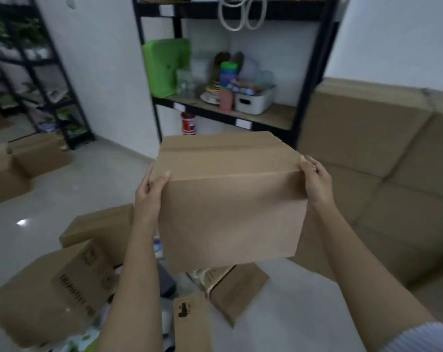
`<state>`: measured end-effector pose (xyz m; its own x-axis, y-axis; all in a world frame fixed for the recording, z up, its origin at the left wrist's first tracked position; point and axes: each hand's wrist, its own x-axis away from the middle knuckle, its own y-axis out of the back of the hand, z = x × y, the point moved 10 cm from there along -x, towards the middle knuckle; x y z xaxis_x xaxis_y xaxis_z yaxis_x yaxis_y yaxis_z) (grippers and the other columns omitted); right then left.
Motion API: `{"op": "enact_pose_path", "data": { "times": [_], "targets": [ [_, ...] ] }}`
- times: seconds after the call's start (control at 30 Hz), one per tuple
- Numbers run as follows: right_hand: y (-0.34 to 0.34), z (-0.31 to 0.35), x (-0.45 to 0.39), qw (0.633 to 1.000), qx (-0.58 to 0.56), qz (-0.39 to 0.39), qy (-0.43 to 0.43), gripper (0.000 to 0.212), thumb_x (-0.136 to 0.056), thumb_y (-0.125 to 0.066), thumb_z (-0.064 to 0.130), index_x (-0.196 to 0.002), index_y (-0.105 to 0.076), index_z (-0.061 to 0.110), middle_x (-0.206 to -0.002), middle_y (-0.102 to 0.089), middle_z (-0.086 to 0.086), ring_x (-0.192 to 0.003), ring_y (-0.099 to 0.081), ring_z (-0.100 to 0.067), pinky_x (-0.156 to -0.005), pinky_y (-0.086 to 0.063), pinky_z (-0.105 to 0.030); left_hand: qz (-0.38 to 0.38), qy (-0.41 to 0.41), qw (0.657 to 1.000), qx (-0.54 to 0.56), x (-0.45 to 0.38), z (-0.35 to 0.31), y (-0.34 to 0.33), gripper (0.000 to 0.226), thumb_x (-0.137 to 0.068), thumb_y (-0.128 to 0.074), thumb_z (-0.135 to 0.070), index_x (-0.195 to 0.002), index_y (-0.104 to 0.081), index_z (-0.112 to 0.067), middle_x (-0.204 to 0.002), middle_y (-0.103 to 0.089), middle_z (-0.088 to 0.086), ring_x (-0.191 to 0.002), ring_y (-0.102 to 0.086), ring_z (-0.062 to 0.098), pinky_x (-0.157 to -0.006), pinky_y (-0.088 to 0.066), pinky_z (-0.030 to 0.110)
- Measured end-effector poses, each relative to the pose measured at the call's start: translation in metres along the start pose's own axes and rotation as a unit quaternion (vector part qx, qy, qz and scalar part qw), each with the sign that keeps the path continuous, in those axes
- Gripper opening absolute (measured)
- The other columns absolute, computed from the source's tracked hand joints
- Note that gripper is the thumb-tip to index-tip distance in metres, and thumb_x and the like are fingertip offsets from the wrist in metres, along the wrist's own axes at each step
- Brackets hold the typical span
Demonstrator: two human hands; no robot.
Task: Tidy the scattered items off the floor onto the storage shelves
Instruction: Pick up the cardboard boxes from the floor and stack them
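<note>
while it faces the black shelf unit (pixel 304 80), a cardboard box (pixel 230 199) gripped between left hand (pixel 153 188) and right hand (pixel 315 181)

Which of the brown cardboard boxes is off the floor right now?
The plain brown cardboard box held between left hand and right hand; the others lie on the floor.

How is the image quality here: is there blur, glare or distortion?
Head view: dim, soft light; slight motion blur, worst on the floor boxes; a small glare spot on the floor; wide-angle bending tilts the shelf; the held box is clearest.
</note>
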<state>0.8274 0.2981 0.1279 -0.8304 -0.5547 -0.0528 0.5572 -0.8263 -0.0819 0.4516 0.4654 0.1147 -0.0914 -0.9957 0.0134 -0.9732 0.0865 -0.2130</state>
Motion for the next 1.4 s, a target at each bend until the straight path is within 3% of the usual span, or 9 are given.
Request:
{"op": "enact_pose_path", "data": {
  "times": [0.1, 0.2, 0.3, 0.57, 0.7, 0.83, 1.0, 1.2, 1.4],
  "targets": [
    [0.097, 0.014, 0.01, 0.998, -0.014, -0.067, 0.003, 0.039, -0.091, -0.065, 0.039, -0.126, -0.064, 0.022, -0.12, -0.065, 0.005, -0.107, -0.059, -0.006, -0.079, -0.045, -0.017, 0.076, -0.002, 0.997, -0.019, 0.026, 0.007, -0.074, 0.052, -0.09, -0.066, -0.035, -0.136, -0.055, -0.015, -0.122, -0.066, 0.001, -0.084, -0.064, -0.004, -0.063, -0.049, 0.01],
    [0.191, 0.031, 0.028, 0.992, -0.019, -0.126, 0.019, 0.041, -0.091, -0.065, 0.039, -0.128, -0.063, 0.021, -0.123, -0.064, 0.001, -0.104, -0.059, -0.008, -0.073, -0.045, -0.016, 0.139, 0.022, 0.99, -0.003, 0.066, 0.02, -0.147, 0.056, -0.088, -0.066, -0.036, -0.141, -0.049, -0.033, -0.119, -0.065, -0.01, -0.1, -0.064, 0.005, -0.074, -0.052, 0.021],
    [0.282, 0.049, 0.051, 0.981, -0.024, -0.187, 0.036, 0.042, -0.091, -0.065, 0.037, -0.129, -0.062, 0.021, -0.124, -0.063, 0.002, -0.102, -0.057, -0.005, -0.069, -0.044, -0.014, 0.201, 0.023, 0.979, 0.009, 0.119, 0.024, -0.22, 0.049, -0.092, -0.062, -0.03, -0.14, -0.049, -0.032, -0.108, -0.066, -0.015, -0.094, -0.065, 0.003, -0.074, -0.052, 0.023],
    [0.462, 0.088, 0.115, 0.95, -0.003, -0.306, 0.066, 0.041, -0.093, -0.063, 0.037, -0.131, -0.058, 0.021, -0.118, -0.058, 0.003, -0.09, -0.053, 0.002, -0.065, -0.043, -0.012, 0.366, 0.029, 0.93, -0.004, 0.224, 0.038, -0.365, 0.068, -0.085, -0.066, -0.048, -0.146, -0.04, -0.038, -0.133, -0.057, -0.012, -0.12, -0.055, 0.013, -0.106, -0.043, 0.042],
    [0.529, 0.095, 0.136, 0.926, 0.018, -0.373, 0.06, 0.049, -0.088, -0.066, 0.045, -0.128, -0.053, 0.02, -0.12, -0.056, 0.002, -0.097, -0.052, -0.006, -0.079, -0.042, -0.025, 0.414, 0.021, 0.91, -0.002, 0.266, 0.04, -0.423, 0.077, -0.077, -0.069, -0.055, -0.145, -0.034, -0.05, -0.143, -0.046, -0.012, -0.128, -0.048, 0.014, -0.109, -0.04, 0.045],
    [0.579, 0.098, 0.144, 0.908, 0.014, -0.414, 0.066, 0.045, -0.087, -0.066, 0.045, -0.122, -0.055, 0.018, -0.113, -0.058, 0.002, -0.097, -0.053, -0.011, -0.077, -0.042, -0.027, 0.449, 0.008, 0.893, 0.014, 0.298, 0.046, -0.481, 0.052, -0.091, -0.062, -0.037, -0.138, -0.044, -0.051, -0.136, -0.05, -0.016, -0.126, -0.05, 0.013, -0.107, -0.043, 0.044],
    [0.64, 0.107, 0.139, 0.877, 0.031, -0.475, 0.07, 0.043, -0.089, -0.064, 0.041, -0.122, -0.055, 0.016, -0.106, -0.057, 0.006, -0.091, -0.052, -0.004, -0.075, -0.041, -0.025, 0.488, 0.015, 0.873, 0.007, 0.324, 0.061, -0.563, 0.031, -0.084, -0.066, -0.038, -0.114, -0.063, -0.045, -0.131, -0.058, -0.007, -0.12, -0.055, 0.017, -0.105, -0.044, 0.046],
    [0.717, 0.135, 0.116, 0.822, 0.044, -0.561, 0.083, 0.034, -0.087, -0.067, 0.03, -0.115, -0.061, 0.011, -0.108, -0.062, -0.001, -0.095, -0.055, -0.012, -0.079, -0.044, -0.024, 0.56, -0.003, 0.828, -0.015, 0.355, 0.075, -0.677, 0.032, -0.08, -0.066, -0.046, -0.111, -0.065, -0.038, -0.123, -0.061, -0.007, -0.116, -0.057, 0.016, -0.093, -0.046, 0.036],
    [0.772, 0.16, 0.106, 0.762, 0.06, -0.636, 0.104, 0.032, -0.084, -0.066, 0.026, -0.112, -0.065, 0.011, -0.103, -0.062, 0.002, -0.09, -0.056, -0.009, -0.078, -0.044, -0.025, 0.635, 0.008, 0.772, -0.019, 0.388, 0.088, -0.764, 0.054, -0.062, -0.076, -0.058, -0.111, -0.063, -0.04, -0.122, -0.061, -0.011, -0.114, -0.058, 0.013, -0.097, -0.05, 0.037]
  ]
}}
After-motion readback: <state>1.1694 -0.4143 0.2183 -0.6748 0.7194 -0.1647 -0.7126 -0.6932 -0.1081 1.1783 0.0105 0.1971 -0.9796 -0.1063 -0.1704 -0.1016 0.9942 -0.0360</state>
